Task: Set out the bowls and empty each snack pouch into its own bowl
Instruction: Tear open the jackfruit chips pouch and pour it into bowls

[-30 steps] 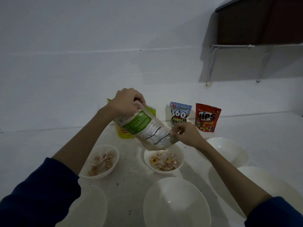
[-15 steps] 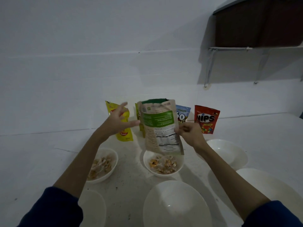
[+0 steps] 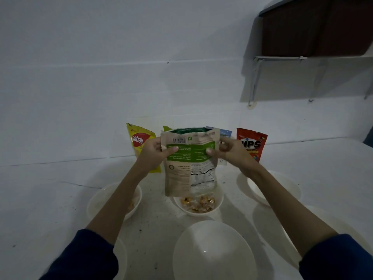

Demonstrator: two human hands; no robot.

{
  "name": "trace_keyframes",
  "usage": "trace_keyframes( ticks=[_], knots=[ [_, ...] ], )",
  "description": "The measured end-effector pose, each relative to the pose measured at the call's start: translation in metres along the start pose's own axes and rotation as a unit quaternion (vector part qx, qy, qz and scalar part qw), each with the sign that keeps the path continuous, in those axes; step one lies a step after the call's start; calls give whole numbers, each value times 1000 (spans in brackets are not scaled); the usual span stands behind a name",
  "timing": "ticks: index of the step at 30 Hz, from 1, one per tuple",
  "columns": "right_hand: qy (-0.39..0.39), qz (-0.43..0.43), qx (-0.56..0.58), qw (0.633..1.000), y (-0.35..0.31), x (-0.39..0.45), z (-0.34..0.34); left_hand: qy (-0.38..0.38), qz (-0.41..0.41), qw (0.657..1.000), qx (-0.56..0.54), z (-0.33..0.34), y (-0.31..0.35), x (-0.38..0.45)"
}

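A tan and green snack pouch is held upright in the air by both hands, its open top facing up and its printed back turned toward the camera. Its left edge is pinched by the left hand, with the thumb laid across the green panel, and its right edge is pinched by the right hand in the same way. The pouch is held directly above a small white bowl in which pale and orange snack pieces can be seen. A second small bowl is set to the left and is partly hidden by the left forearm. A large empty bowl is placed nearest the camera, and two more white bowls are placed to the right, one farther and one nearer. Along the far wall, a yellow pouch is stood at the left and a red pouch at the right; a blue pouch and a green one are mostly hidden behind the held pouch. Everything is set on a white speckled counter.
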State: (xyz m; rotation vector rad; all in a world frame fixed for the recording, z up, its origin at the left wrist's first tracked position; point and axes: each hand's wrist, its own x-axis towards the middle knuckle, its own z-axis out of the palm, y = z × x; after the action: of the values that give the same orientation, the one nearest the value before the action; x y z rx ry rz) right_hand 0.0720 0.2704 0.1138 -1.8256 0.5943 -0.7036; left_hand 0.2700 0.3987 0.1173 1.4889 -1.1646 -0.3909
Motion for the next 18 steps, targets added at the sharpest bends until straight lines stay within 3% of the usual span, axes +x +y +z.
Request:
trace_keyframes(
  ticks=[2,5,13,18],
  knots=[
    [23,-19,41,999,-15,5,-4,-23,18,1000,9,1,9,2],
    [27,-21,-2,999,-26,9,-7,-84,2,996,2,-1,23,5],
    [59,-25,-88,994,-31,8,-9,-15,29,987,159,2,42,15],
    [33,-76,-192,978,-63,-8,-21,-31,82,972,218,3,76,16]
  ],
)
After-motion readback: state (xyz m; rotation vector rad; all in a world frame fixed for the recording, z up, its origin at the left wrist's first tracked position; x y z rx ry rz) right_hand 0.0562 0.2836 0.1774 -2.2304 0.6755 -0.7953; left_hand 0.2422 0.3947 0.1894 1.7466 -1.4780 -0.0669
